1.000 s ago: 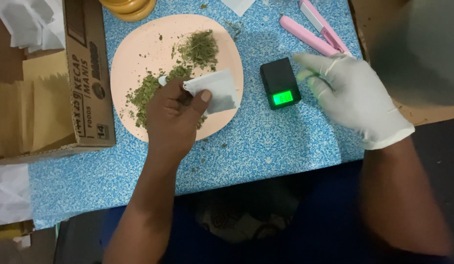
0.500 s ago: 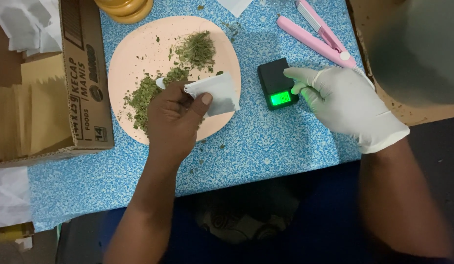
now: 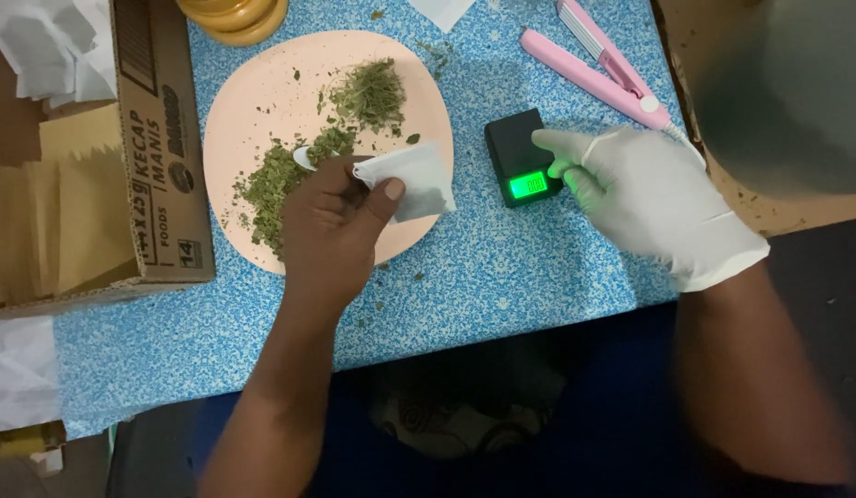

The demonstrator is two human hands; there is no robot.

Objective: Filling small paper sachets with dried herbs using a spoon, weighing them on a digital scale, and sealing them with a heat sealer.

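A: Start closest in. What is the left hand (image 3: 331,226) doing?

B: It is bare, curled over the near edge of the pink plate (image 3: 253,101). Thumb and fingers pinch a small white paper pouch (image 3: 411,180), and a small white spoon (image 3: 305,157) pokes out behind the knuckles. So that hand is closed around the pouch, apparently with the spoon handle tucked in too.

A: Which way does the pouch lie?

B: It sticks out to the right of the hand, its long side running roughly left to right, its free end over the plate's right rim. Its open end sits at the fingers, just beside the dried green herb (image 3: 289,175).

A: And the right hand (image 3: 649,198)?

B: It wears a white glove, thin and slightly wrinkled. The fingers are spread loosely, holding nothing, with the fingertips touching the right edge of a small black pocket scale (image 3: 518,152). The scale's display glows green.

A: So which hand is nearer the herb?

B: The left, clearly. The scale lies to the right of the pouch, apart from it, with bare tabletop (image 3: 483,277) between.

A: Materials?

B: The tabletop is blue with a white speckle, scattered with herb crumbs. The herb is flaky and dry, in two loose heaps. Farther back lie a pink hair-straightener-like clamp (image 3: 598,69) and a yellow round container (image 3: 234,14); a cardboard box (image 3: 156,157) stands to the left.
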